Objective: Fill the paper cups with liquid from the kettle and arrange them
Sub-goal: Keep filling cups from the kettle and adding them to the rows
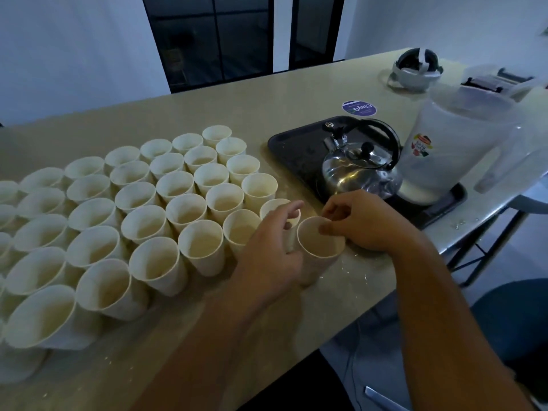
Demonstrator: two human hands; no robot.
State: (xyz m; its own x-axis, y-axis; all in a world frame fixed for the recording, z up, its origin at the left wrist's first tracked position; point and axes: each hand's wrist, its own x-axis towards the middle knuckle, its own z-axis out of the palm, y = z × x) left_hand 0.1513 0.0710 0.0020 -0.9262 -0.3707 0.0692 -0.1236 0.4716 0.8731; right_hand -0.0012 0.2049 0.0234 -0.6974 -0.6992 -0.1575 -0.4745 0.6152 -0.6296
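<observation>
Nearest to us, both forearms reach in over the counter (pixel 296 93) toward one paper cup (pixel 318 247) at the right end of the front row. Our left hand (pixel 267 250) lies against that cup's left side, fingers curled loosely round the wall, and also touches the neighbour cup (pixel 280 207) just behind. Our right hand (pixel 364 221) pinches the cup's far rim between thumb and fingertips. So both hands are closed on the same cup, one steadying, one gripping the rim. We judge this cup is being set into line with the rest.

To the left spreads the block of cups (pixel 142 215), many rows packed side to side, touching. They show a pale inside; whether each holds liquid we cannot tell in this dim light, though several look part full. Small drops lie on the counter by our cup.

Farther off, the kettle (pixel 360 164) stands upright on the black tray (pixel 296 143), lid on, unheld. Beside it on the tray stands a plastic jug (pixel 444 137) with a little white liquid at its bottom.

Most arranging looks done; we judge little is left.
</observation>
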